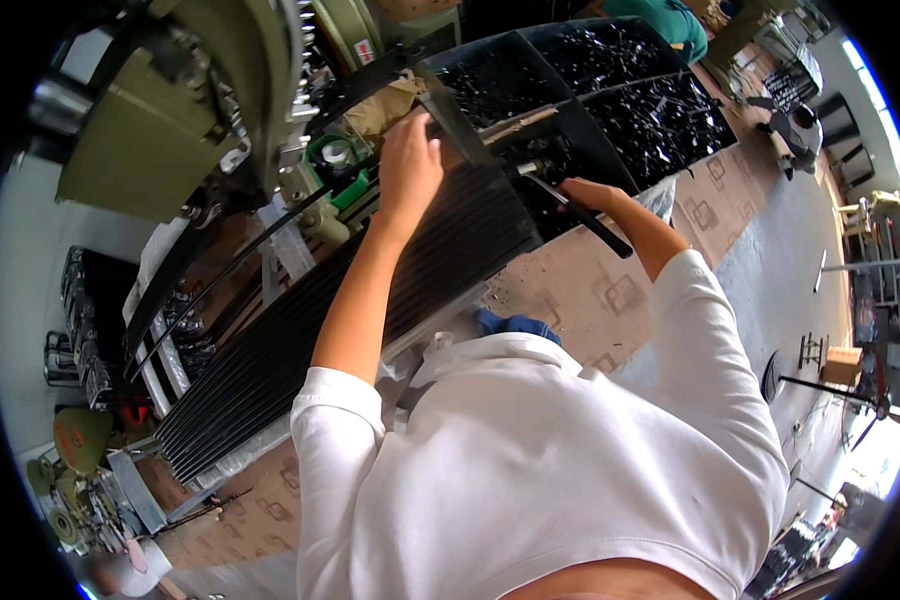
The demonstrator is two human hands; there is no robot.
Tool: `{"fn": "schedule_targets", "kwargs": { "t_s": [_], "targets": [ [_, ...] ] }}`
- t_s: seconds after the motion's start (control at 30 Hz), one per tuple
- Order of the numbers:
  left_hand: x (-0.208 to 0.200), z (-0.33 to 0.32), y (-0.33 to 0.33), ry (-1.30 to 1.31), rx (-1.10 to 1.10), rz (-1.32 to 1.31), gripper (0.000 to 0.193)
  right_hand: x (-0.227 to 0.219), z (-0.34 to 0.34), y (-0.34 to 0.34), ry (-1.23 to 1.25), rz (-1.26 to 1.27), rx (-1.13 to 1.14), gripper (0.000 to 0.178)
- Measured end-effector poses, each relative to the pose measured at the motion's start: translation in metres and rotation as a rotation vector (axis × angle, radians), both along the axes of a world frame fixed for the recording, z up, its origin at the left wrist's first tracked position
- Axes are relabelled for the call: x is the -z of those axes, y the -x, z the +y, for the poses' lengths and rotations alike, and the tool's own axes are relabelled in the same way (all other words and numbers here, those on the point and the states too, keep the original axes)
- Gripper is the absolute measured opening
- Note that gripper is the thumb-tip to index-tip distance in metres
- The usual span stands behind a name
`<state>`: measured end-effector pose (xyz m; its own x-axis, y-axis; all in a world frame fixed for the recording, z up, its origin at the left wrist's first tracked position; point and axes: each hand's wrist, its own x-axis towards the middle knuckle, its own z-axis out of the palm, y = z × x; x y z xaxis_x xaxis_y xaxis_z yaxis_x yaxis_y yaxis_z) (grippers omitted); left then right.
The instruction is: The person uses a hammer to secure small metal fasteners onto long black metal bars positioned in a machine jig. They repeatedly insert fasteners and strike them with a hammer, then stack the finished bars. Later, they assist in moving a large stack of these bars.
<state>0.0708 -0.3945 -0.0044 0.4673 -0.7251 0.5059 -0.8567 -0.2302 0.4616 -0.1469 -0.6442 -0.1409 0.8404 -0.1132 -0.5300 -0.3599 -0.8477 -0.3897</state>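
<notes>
My left hand (410,172) is raised over the end of a stack of long black bars (370,290), its fingers curled beside a slanting metal strip (457,122). What it grips is hidden. On the right, my right hand (592,193) reaches to the edge of a black bin (618,172), fingers bent together. Their tips and anything in them cannot be made out. A lever with a black handle (610,240) crosses just in front of that hand; I see no grip on it. Many small shiny black pieces (660,120) fill the bin's far compartments.
A large olive-green machine (150,140) stands at the left, close to my left arm. Behind that hand is a green container (345,175) with a white roll in it. Patterned board (620,290) covers the bench edge. Another person (798,135) sits far right; a green sleeve (670,22) shows beyond the bin.
</notes>
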Motion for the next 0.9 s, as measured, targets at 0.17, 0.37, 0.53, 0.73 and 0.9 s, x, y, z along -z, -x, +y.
{"fn": "schedule_targets", "kwargs": {
  "t_s": [0.17,0.37,0.53,0.73,0.9],
  "targets": [
    [0.001,-0.004,0.004,-0.053,-0.07,0.068,0.029,-0.021,0.004,-0.003,0.272,-0.005,-0.183,0.012],
    [0.005,-0.008,0.007,-0.011,-0.121,0.015,0.025,-0.074,-0.014,-0.028,0.014,-0.777,0.275,0.008],
    [-0.002,-0.01,0.009,-0.039,-0.128,0.056,0.025,-0.166,0.042,-0.066,-1.061,-0.637,0.652,0.017],
    [-0.011,-0.024,0.007,0.159,0.194,0.18,0.023,-0.171,0.073,-0.113,-1.343,-0.17,0.635,0.019],
    [-0.009,-0.021,0.001,0.207,0.176,0.179,0.015,-0.163,0.072,-0.127,-1.454,-0.183,0.501,0.024]
  ]
}}
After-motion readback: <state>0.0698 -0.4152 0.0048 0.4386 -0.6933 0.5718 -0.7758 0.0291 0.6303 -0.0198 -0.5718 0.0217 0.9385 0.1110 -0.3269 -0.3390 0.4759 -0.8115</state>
